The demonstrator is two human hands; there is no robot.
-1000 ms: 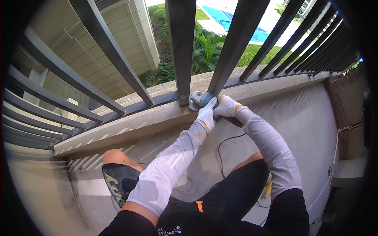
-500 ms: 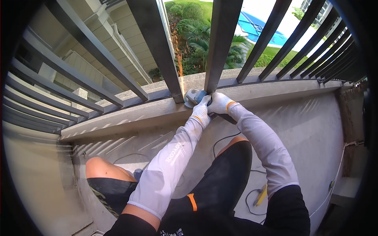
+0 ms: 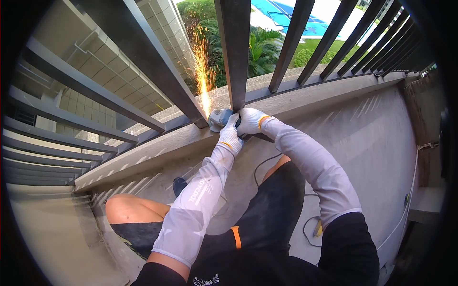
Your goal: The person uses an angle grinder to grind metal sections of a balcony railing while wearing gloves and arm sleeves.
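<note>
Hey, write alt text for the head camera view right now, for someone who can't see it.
Orange sparks spray up from an angle grinder, held in a white-gloved left grip and right grip, at the foot of a dark railing bar. The wearer's bent legs show below over a grey floor, with greenery beyond the railing.

Blue-grey angle grinder (image 3: 222, 117), throwing orange sparks (image 3: 205, 86), head at dark railing bar (image 3: 153, 62)

reaches left arm (image 3: 198, 198) forward, slanted up and rightward; bends right arm (image 3: 318, 162) outward at elbow, slanted up and leftward; curls gloved left hand (image 3: 231, 135), slightly lower, just beside gloved right hand (image 3: 250, 121), also curled.
</note>
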